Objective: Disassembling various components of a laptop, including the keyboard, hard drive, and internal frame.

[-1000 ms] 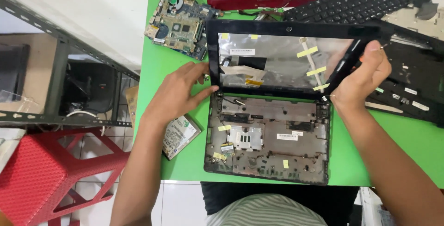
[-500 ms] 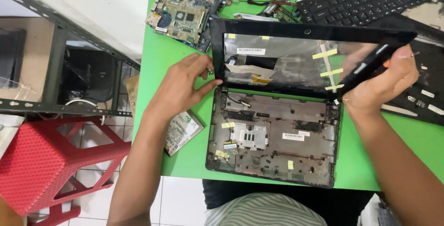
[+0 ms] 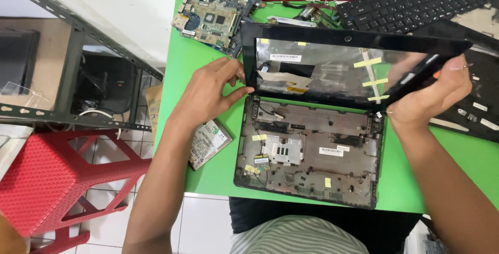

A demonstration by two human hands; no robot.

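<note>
One green table (image 3: 208, 176), tiled floor (image 3: 202, 228)

Green surface (image 3: 208, 181) is packed: gutted laptop base (image 3: 312, 155) dead center, motherboard (image 3: 213, 17) at 11 o'clock, black keyboard (image 3: 410, 4) at 1, hard drive (image 3: 208, 142) at 9.

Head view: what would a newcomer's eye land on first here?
A stripped laptop base lies open on the green table, its black screen frame gripped at the left edge by the left hand and at the right corner by the right hand. A bare circuit board lies at upper left, a red stool below the table's left side.
</note>
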